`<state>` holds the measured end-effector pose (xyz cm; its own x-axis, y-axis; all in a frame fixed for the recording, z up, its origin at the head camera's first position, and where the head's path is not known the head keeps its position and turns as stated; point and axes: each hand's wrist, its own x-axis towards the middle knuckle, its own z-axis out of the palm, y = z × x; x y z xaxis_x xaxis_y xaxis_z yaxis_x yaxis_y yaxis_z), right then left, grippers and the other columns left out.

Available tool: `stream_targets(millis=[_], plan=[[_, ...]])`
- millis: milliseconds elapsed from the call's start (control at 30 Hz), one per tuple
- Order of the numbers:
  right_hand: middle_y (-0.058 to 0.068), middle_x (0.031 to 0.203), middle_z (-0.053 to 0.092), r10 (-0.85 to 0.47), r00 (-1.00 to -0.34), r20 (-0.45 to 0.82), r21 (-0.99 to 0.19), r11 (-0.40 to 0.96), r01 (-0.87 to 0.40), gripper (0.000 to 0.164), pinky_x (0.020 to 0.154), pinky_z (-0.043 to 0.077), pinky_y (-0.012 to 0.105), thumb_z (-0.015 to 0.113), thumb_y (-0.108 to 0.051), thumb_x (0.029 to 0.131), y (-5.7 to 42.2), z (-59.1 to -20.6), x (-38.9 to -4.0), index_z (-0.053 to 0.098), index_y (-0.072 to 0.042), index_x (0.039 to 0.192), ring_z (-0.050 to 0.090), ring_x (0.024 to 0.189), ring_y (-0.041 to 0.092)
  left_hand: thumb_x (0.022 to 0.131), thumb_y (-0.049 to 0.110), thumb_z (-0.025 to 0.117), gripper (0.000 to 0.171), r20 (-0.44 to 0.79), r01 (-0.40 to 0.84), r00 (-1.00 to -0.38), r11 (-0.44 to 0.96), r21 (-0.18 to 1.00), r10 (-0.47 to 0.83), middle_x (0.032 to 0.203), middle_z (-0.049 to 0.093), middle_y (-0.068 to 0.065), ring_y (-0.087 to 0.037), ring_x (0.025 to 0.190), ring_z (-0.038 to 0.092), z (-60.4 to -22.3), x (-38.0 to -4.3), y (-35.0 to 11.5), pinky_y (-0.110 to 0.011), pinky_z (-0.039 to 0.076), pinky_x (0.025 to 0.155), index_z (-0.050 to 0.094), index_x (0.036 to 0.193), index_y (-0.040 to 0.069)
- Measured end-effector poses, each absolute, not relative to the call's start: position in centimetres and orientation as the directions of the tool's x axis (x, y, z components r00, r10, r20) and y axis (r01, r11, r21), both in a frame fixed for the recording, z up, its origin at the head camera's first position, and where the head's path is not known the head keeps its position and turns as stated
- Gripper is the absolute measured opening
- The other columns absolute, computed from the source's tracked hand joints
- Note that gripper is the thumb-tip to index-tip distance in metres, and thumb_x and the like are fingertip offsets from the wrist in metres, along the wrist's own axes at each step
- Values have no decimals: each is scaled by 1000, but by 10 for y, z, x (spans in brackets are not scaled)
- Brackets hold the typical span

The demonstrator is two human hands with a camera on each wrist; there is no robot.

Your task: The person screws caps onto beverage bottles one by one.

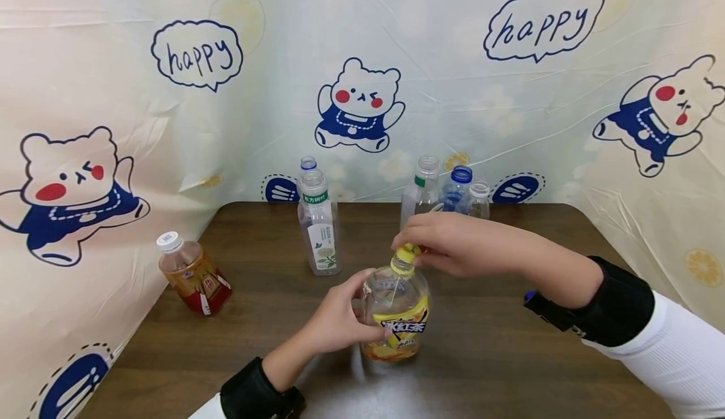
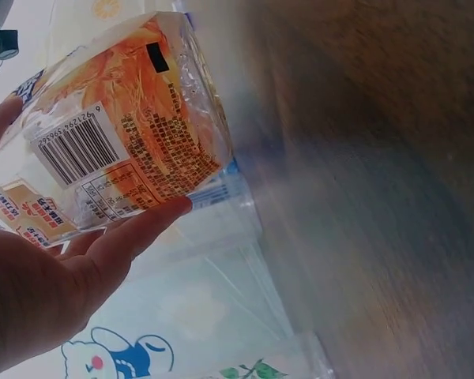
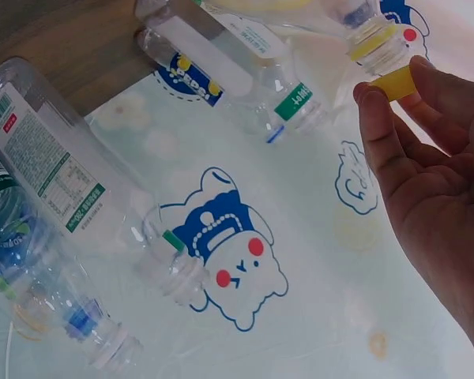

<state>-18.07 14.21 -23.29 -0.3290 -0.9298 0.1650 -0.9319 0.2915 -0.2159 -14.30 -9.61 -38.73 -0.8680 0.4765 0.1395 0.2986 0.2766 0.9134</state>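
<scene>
A clear plastic bottle (image 1: 396, 302) with a yellow label stands on the table in front of me, with yellow at its neck. My left hand (image 1: 340, 318) grips its body from the left, thumb across the label. In the left wrist view the label's orange back and barcode (image 2: 79, 146) show above the palm. Above the bottle's mouth, my right hand (image 1: 459, 243) pinches a yellow cap (image 3: 395, 83) between thumb and fingers. The right wrist view shows that cap a little apart from the threaded neck (image 3: 377, 46).
A capped bottle of reddish drink (image 1: 195, 274) stands at the table's left edge. Behind the work are an uncapped clear bottle (image 1: 321, 230) with another behind it, and several more uncapped bottles (image 1: 425, 186) at the back right. A printed cloth (image 1: 255, 123) hangs behind the table.
</scene>
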Motion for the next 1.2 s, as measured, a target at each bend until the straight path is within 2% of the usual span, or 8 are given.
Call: stream_targets(millis=[567, 733, 1200], plan=[[5, 105, 68, -924, -349, 154, -171, 323, -931, 25, 79, 55, 27, 74, -7, 87, 141, -235, -178, 69, -4, 111, 62, 93, 14, 71, 20, 89, 79, 156, 325, -859, 283, 903, 487, 117, 63, -1, -20, 102, 61, -385, -144, -93, -28, 56, 73, 47, 138, 21], [4, 104, 68, -923, -360, 139, -176, 335, -926, 26, 79, 55, 27, 75, -8, 86, 140, -235, -177, 69, -4, 111, 62, 93, 14, 70, 22, 89, 80, 150, 325, -865, 306, 895, 478, 117, 63, 3, -19, 102, 61, -386, -144, -92, -28, 56, 74, 47, 138, 23], [1, 112, 67, -949, -261, 178, -185, 228, -956, 34, 87, 54, 32, 74, 8, 81, 144, -231, -180, 71, -8, 110, 61, 105, 17, 70, 18, 89, 82, 115, 277, -860, 265, 924, 496, 119, 62, 4, -19, 105, 59, -384, -143, -93, -28, 55, 80, 47, 139, 24]])
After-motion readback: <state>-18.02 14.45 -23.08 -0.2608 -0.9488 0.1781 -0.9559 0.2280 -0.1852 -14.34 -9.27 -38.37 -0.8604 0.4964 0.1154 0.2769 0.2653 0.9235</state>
